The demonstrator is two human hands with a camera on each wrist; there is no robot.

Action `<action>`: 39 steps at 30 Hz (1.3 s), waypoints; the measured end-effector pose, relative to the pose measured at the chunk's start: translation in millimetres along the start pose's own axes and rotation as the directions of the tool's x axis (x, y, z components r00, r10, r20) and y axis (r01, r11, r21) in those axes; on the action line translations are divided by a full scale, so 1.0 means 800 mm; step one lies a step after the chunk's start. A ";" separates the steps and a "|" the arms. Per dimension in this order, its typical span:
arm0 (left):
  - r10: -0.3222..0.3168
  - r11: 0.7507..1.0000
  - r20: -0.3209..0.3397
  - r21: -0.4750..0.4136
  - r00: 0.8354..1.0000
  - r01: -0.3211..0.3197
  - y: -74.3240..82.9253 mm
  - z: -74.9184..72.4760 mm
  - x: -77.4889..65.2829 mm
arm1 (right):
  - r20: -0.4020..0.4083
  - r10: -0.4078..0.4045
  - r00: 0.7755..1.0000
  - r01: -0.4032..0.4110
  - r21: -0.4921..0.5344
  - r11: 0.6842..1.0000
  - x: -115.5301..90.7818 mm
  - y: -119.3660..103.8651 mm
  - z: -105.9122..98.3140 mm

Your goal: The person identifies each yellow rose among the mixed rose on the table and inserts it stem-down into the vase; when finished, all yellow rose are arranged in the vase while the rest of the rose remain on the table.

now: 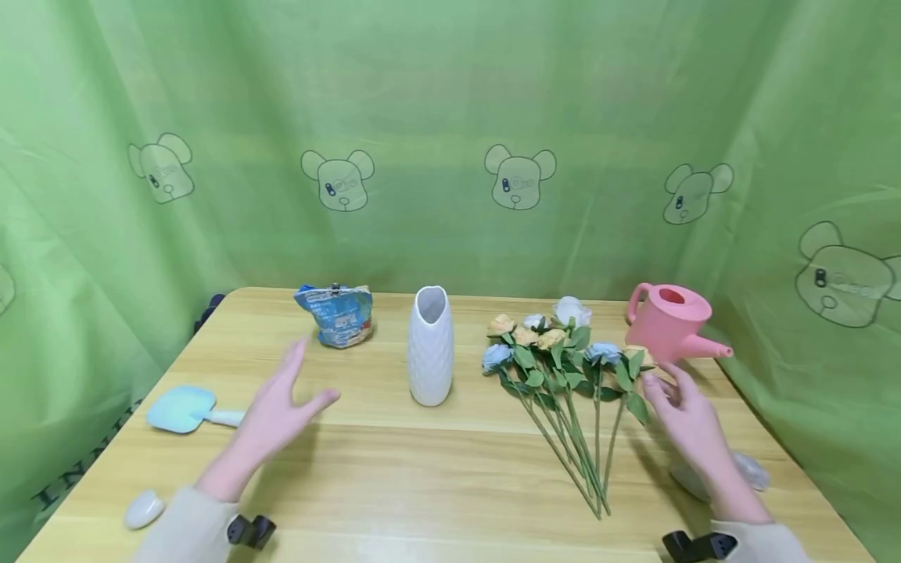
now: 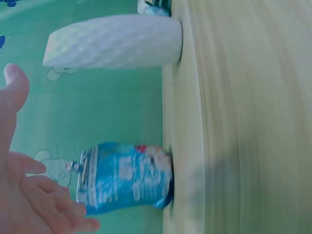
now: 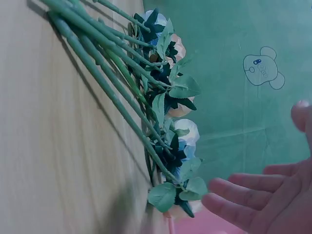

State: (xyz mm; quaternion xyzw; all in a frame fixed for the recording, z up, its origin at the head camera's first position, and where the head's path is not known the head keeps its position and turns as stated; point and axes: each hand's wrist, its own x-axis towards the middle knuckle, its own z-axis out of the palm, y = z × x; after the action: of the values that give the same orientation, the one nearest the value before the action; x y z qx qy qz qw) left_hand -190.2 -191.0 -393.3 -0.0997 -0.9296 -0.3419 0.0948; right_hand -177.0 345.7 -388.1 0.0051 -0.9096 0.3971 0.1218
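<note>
My left hand (image 1: 278, 410) hovers over the left of the table with thumb and fingers spread, holding nothing. Beyond it stands a blue snack-like bag (image 1: 342, 317) clipped at the top; the left wrist view shows the same bag (image 2: 129, 175) past the fingers. A white textured vase (image 1: 431, 352) stands upright mid-table. To its right lies a bunch of artificial flowers (image 1: 552, 352) with long green stems. Beside the blooms is my right hand (image 1: 686, 418), fingers loosely bent and empty; in the right wrist view its fingertips are near the lowest leaves (image 3: 163, 196). Whether they touch cannot be told.
A pink watering can (image 1: 669, 320) stands at the back right, spout pointing right. A light-blue shovel (image 1: 183, 409) and a white stone (image 1: 144, 510) lie on the left. Grey stones (image 1: 752, 471) are partly hidden by my right forearm. Green curtains (image 1: 422, 156) surround the wooden table (image 1: 394, 485).
</note>
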 end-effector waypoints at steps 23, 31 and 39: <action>0.007 0.625 -0.078 -0.778 0.997 -0.065 0.056 0.099 0.068 | 0.238 0.447 0.862 -0.506 0.368 0.780 -0.008 0.019 0.047; 0.016 0.625 -0.057 -0.779 0.998 -0.055 0.057 0.120 0.093 | 0.230 0.459 0.858 -0.513 0.370 0.774 -0.002 0.020 0.054; 0.026 0.552 -0.034 -0.833 0.999 -0.043 0.054 0.135 0.100 | 0.222 0.475 0.851 -0.523 0.431 0.735 -0.002 0.018 0.049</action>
State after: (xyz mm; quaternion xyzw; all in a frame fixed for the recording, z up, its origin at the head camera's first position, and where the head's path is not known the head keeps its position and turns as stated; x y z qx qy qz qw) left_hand -267.9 -78.4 -427.8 -0.1480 -0.6544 -0.7397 0.0513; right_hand -185.5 326.8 -424.5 -0.1902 -0.7557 0.6255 -0.0385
